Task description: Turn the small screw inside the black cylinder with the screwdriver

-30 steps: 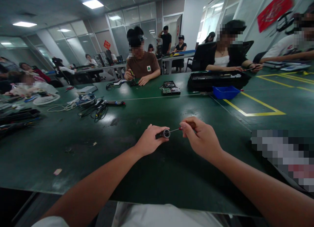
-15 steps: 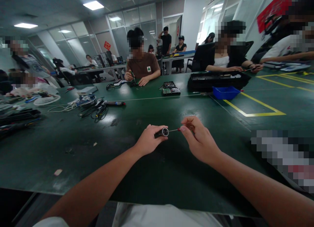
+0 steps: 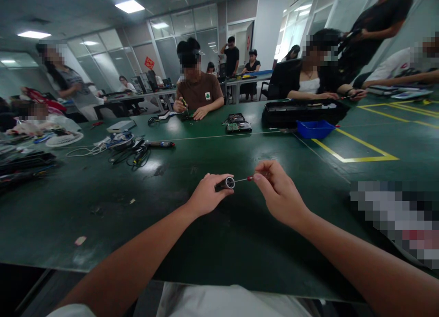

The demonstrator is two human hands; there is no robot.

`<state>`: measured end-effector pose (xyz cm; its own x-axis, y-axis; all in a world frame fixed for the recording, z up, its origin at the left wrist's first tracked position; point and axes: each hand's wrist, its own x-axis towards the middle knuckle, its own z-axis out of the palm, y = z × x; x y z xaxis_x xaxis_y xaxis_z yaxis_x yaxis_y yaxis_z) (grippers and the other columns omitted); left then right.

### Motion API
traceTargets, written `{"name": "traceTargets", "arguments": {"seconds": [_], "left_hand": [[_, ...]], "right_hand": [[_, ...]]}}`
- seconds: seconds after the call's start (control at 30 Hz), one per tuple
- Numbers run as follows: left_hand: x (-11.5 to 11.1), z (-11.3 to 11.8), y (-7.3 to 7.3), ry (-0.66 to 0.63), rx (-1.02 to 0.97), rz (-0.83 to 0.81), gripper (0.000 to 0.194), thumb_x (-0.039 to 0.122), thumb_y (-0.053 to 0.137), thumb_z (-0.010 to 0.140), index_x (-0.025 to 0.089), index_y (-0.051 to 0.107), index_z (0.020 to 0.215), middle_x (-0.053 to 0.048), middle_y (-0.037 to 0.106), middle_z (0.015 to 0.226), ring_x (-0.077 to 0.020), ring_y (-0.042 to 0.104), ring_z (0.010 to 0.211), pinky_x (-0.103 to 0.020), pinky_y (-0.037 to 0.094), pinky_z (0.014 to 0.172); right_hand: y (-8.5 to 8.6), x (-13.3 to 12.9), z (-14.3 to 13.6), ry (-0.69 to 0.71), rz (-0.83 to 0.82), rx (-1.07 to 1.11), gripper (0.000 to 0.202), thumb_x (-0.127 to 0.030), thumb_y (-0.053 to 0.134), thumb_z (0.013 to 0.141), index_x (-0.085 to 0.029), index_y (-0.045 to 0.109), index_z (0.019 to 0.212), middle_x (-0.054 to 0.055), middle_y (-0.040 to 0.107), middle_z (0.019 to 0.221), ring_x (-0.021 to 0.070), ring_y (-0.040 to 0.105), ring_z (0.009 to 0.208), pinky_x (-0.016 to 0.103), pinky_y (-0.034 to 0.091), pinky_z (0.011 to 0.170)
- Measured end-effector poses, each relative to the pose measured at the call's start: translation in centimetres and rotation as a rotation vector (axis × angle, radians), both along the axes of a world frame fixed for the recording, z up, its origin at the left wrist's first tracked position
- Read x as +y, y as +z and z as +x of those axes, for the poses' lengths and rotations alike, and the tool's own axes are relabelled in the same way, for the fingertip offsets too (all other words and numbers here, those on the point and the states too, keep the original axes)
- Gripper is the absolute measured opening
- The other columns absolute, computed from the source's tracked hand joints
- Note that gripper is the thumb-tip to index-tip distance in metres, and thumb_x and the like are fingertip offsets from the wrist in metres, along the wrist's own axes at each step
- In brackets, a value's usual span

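My left hand [image 3: 207, 196] is closed around a dark cylindrical part [image 3: 222, 185], whose open round end with a light rim faces right. In my right hand [image 3: 279, 191] is a screwdriver [image 3: 250, 178] with a red handle, pinched between thumb and fingers. Its thin metal shaft points left, and the tip meets the round end of the cylinder. Whether the tip sits inside the opening is too small to tell. Both hands are just above the green table [image 3: 192, 244].
Black cables [image 3: 137, 155] and a dark rod [image 3: 160, 144] lie left of centre. Ahead are circuit boards [image 3: 239, 123], a blue tray [image 3: 315, 129] and a long black housing [image 3: 303, 111]. A pixelated object [image 3: 394, 216] lies at right. People sit across the table.
My right thumb and fingers have closed up a little around the screwdriver, and its handle sits slightly higher. A standing person has appeared at the upper right.
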<state>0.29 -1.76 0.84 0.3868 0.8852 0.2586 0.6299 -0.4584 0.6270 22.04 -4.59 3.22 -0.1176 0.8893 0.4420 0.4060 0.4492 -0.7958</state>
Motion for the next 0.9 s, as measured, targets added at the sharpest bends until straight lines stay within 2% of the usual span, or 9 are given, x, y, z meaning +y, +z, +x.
{"name": "traceTargets", "arguments": {"seconds": [0.13, 0.23, 0.3, 0.4, 0.57, 0.77, 0.9], "left_hand": [[0.2, -0.2, -0.1, -0.032, 0.008, 0.028, 0.04, 0.028, 0.072, 0.086, 0.028, 0.065, 0.125, -0.003, 0.071, 0.117, -0.0243, 0.06, 0.105, -0.046, 0.037, 0.105], [0.2, -0.3, -0.2, -0.067, -0.004, 0.071, 0.042, 0.029, 0.07, 0.088, 0.03, 0.062, 0.129, -0.003, 0.069, 0.122, -0.024, 0.059, 0.11, -0.049, 0.032, 0.109], [0.3, -0.3, -0.2, -0.06, -0.014, 0.067, 0.042, 0.031, 0.069, 0.088, 0.03, 0.062, 0.129, -0.003, 0.069, 0.121, -0.0237, 0.059, 0.109, -0.049, 0.033, 0.109], [0.2, -0.2, -0.1, -0.037, -0.019, 0.023, 0.041, 0.03, 0.07, 0.087, 0.029, 0.064, 0.127, -0.003, 0.07, 0.118, -0.0238, 0.06, 0.107, -0.048, 0.035, 0.108], [0.0, 0.0, 0.3, -0.013, -0.022, 0.005, 0.041, 0.029, 0.072, 0.086, 0.029, 0.065, 0.126, -0.003, 0.07, 0.117, -0.0245, 0.06, 0.106, -0.049, 0.034, 0.109], [0.0, 0.0, 0.1, -0.011, -0.036, 0.017, 0.042, 0.03, 0.072, 0.086, 0.029, 0.065, 0.126, -0.003, 0.07, 0.119, -0.0246, 0.06, 0.108, -0.05, 0.033, 0.11], [0.0, 0.0, 0.0, -0.013, -0.042, 0.03, 0.041, 0.029, 0.073, 0.085, 0.029, 0.065, 0.125, -0.002, 0.071, 0.117, -0.0237, 0.06, 0.107, -0.05, 0.032, 0.111]], "right_hand": [[-0.5, 1.5, 0.0, 0.011, -0.137, 0.274, 0.018, -0.039, 0.054, 0.094, -0.023, 0.061, 0.097, 0.003, 0.063, 0.084, 0.019, 0.06, 0.077, 0.036, 0.05, 0.073], [-0.9, 2.9, 0.2, -0.011, -0.412, 0.67, 0.018, -0.038, 0.054, 0.092, -0.023, 0.058, 0.082, 0.001, 0.057, 0.07, 0.0166, 0.055, 0.06, 0.036, 0.052, 0.065], [-1.2, 3.4, 0.3, -0.03, -0.457, 0.761, 0.017, -0.036, 0.056, 0.09, -0.023, 0.059, 0.08, 0.0, 0.055, 0.068, 0.016, 0.053, 0.058, 0.035, 0.053, 0.063], [-1.5, 3.3, 0.3, -0.026, -0.318, 0.69, 0.017, -0.038, 0.058, 0.091, -0.023, 0.061, 0.085, 0.001, 0.061, 0.076, 0.0164, 0.057, 0.066, 0.034, 0.053, 0.067], [-1.1, 1.9, 0.0, -0.059, -0.096, 0.343, 0.021, -0.042, 0.052, 0.097, -0.023, 0.06, 0.094, 0.001, 0.063, 0.081, 0.0165, 0.059, 0.072, 0.035, 0.05, 0.07], [-0.6, 1.3, 0.0, -0.112, 0.002, 0.197, 0.019, -0.038, 0.047, 0.099, -0.022, 0.057, 0.094, 0.001, 0.063, 0.078, 0.0168, 0.059, 0.071, 0.035, 0.048, 0.069], [-0.6, 1.2, 0.0, -0.095, 0.049, 0.124, 0.017, -0.037, 0.047, 0.099, -0.023, 0.056, 0.096, 0.001, 0.063, 0.079, 0.0169, 0.059, 0.071, 0.034, 0.047, 0.068]]}}
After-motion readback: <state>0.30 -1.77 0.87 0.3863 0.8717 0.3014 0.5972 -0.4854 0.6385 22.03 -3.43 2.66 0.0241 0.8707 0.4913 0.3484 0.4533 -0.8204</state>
